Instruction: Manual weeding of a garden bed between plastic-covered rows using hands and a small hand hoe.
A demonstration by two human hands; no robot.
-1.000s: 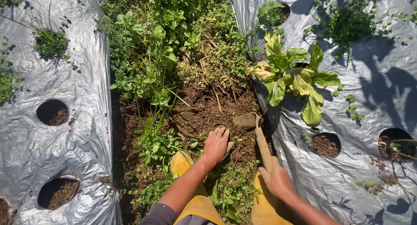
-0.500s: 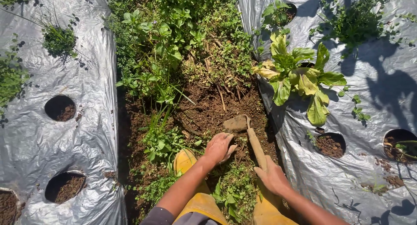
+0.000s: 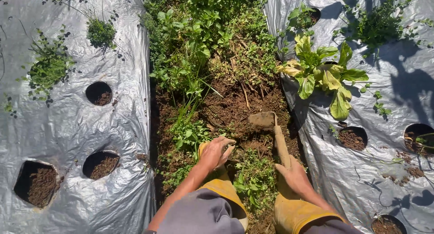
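Since a second ago the left hand (image 3: 216, 152) has pulled back from the bare soil toward the person's knee, and the hoe (image 3: 270, 130) blade has slid a little nearer the body — the view has also drifted, so the lettuce plant (image 3: 322, 75) is sitting lower in frame.

Left hand: fingers curling half closed, knuckles up, resting low on the dirt just beside a clump of weeds (image 3: 190, 133). Cannot tell if it is pinching a stem or just touching soil — fingertips are hidden underneath.

Right hand (image 3: 294, 173): wrapping around the hoe's wooden handle near its lower end, fingers clenched round it, thumb pointing up the shaft. The dirt-caked blade is lying flat on the loose brown soil in the furrow (image 3: 230, 107), ahead of both hands, between the weeds on the left and the edge of the right-hand plastic mulch sheet (image 3: 361, 170).

Yellow boots (image 3: 298, 213) are showing under both forearms, planted in the furrow. Another small weed patch (image 3: 255, 177) is sitting between the two hands. Left mulch sheet (image 3: 68, 125) is carrying round planting holes (image 3: 100, 93) with soil showing.
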